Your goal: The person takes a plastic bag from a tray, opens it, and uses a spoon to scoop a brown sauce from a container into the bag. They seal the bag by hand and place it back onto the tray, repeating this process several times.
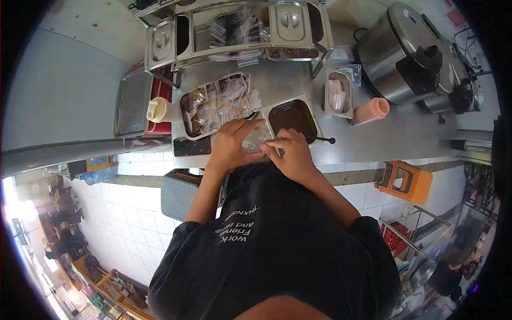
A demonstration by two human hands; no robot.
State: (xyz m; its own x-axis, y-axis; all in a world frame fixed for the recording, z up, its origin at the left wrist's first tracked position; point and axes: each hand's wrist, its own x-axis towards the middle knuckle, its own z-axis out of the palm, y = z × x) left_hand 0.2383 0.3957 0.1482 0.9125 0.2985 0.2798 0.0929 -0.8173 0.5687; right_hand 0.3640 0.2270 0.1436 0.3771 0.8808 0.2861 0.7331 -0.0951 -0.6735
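Between my hands, at the front of the steel counter, is a small clear plastic bag [256, 137]. My left hand [230, 145] curves around its left side, thumb and forefinger apart along its edges. On the other side my right hand [290, 154] pinches the bag's edge between thumb and fingertips. Just beyond my right hand stands a square steel pan [318, 128] of dark brown sauce, a dark-handled ladle [320, 140] resting over its rim. Behind my left hand, a steel tray [188, 118] holds many small filled plastic packets [221, 104].
A cream-lidded bottle [159, 110] and a dark flat phone-like object [192, 146] lie to the left. Rightward are a small steel container [345, 108], a pink bottle [372, 111] and a large steel cooker [400, 58]. A raised rack with lidded pans [289, 24] spans the back.
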